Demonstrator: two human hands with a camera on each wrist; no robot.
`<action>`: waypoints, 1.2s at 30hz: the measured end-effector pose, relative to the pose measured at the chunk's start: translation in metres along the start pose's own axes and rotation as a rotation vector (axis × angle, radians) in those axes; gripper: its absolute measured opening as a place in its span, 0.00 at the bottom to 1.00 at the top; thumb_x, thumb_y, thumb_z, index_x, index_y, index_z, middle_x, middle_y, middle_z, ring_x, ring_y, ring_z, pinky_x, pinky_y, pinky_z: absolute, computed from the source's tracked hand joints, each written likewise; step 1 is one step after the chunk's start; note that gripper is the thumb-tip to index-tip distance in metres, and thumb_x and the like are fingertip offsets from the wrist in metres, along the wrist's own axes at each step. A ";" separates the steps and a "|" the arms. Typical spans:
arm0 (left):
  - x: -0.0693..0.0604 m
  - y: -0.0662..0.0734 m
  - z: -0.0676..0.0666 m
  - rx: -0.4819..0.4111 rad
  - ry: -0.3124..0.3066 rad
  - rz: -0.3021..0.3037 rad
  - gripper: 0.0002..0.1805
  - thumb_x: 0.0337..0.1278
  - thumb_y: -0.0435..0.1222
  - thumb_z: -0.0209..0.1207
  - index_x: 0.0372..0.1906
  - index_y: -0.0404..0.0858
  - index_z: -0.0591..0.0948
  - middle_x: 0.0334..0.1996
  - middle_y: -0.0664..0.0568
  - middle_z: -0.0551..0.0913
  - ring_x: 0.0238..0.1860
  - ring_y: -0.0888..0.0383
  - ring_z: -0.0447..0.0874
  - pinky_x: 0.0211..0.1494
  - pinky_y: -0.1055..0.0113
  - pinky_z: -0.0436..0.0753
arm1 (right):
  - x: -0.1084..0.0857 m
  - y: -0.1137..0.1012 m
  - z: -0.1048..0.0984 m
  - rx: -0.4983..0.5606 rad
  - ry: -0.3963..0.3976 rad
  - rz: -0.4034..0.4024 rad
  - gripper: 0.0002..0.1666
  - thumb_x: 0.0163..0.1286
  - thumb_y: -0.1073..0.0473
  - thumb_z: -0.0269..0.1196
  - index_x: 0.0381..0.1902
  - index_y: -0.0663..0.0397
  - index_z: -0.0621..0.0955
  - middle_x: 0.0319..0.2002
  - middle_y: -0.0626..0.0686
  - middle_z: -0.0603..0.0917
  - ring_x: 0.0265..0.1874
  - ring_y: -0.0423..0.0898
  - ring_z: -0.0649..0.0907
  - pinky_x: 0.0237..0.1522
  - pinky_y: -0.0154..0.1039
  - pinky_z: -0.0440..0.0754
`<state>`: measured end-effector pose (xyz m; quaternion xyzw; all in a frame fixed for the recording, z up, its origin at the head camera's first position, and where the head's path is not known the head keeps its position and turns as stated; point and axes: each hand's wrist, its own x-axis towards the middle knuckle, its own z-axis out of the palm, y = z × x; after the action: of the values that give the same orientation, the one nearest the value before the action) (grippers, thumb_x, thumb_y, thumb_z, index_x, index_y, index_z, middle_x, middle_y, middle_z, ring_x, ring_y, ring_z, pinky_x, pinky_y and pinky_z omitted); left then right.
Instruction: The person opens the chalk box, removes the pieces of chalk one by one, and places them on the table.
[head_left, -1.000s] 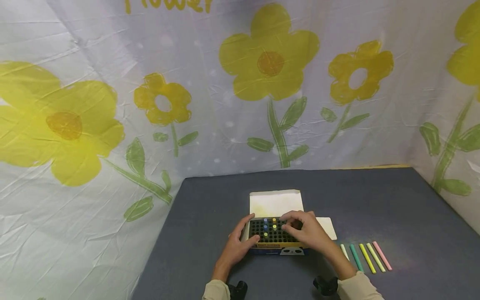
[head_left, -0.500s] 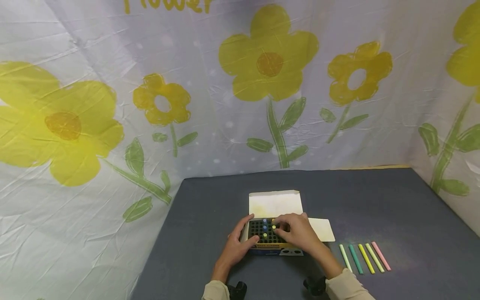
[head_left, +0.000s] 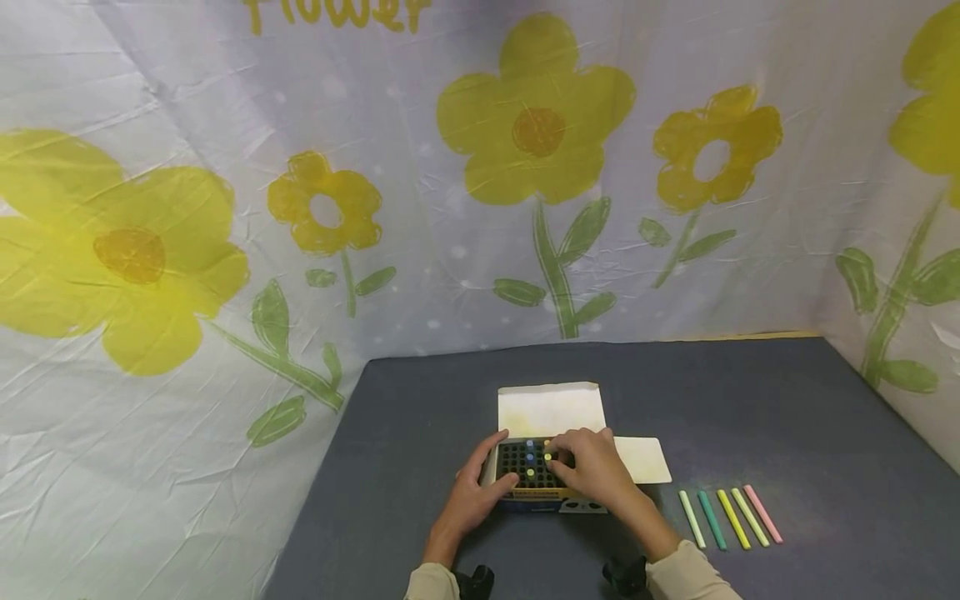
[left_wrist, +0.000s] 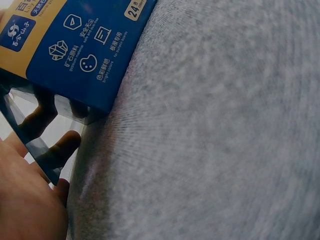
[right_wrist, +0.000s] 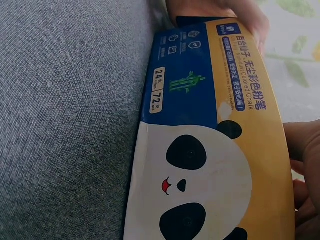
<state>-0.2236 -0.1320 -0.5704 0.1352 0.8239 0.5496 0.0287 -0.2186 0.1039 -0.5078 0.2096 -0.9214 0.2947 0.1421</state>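
A chalk box [head_left: 525, 493], blue and yellow with a panda face, lies with its lid open on the table. Its top is a dark grid of holes with a few blue and yellow chalk sticks standing in it. My left hand [head_left: 468, 498] holds the box's left end, thumb over the front edge; in the left wrist view its fingers [left_wrist: 65, 147] are by the side flap. Thumb and forefinger of my right hand [head_left: 600, 467] bend round the end of a yellow chalk stick [head_left: 548, 457] in the grid. The hand covers the grid's right part.
On the grey table [head_left: 420, 417], right of the box, several loose chalk sticks lie in a row, among them a teal one [head_left: 712, 520] and a pink one [head_left: 763, 513]. The white lid [head_left: 551, 407] lies back, with a white side flap [head_left: 642, 461]. A flower-printed cloth hangs behind.
My right hand has moved left across the grid, its fingertips now at the yellow chalk stick, and has stayed there over the last half second. The left hand keeps its hold.
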 end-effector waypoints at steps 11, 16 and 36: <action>-0.001 0.004 0.000 -0.007 0.002 -0.007 0.36 0.64 0.51 0.65 0.75 0.67 0.66 0.78 0.52 0.64 0.77 0.41 0.62 0.69 0.31 0.66 | 0.000 0.002 0.002 0.030 0.036 0.001 0.10 0.57 0.60 0.77 0.38 0.46 0.90 0.21 0.36 0.81 0.22 0.30 0.74 0.40 0.42 0.60; -0.001 0.003 0.001 0.002 0.006 -0.004 0.36 0.64 0.51 0.65 0.75 0.67 0.65 0.78 0.53 0.64 0.78 0.41 0.62 0.69 0.31 0.66 | -0.001 0.001 0.002 0.038 0.055 0.003 0.11 0.57 0.61 0.77 0.39 0.46 0.90 0.25 0.38 0.85 0.26 0.34 0.78 0.40 0.41 0.61; 0.000 0.001 0.000 -0.009 0.000 0.007 0.36 0.65 0.49 0.65 0.75 0.66 0.65 0.77 0.53 0.65 0.74 0.43 0.66 0.66 0.37 0.71 | -0.001 0.003 -0.003 0.273 0.040 -0.028 0.10 0.64 0.61 0.72 0.43 0.49 0.88 0.29 0.37 0.86 0.27 0.29 0.77 0.49 0.50 0.66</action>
<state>-0.2239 -0.1316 -0.5695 0.1378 0.8210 0.5534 0.0272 -0.2192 0.1083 -0.5078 0.2341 -0.8666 0.4195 0.1348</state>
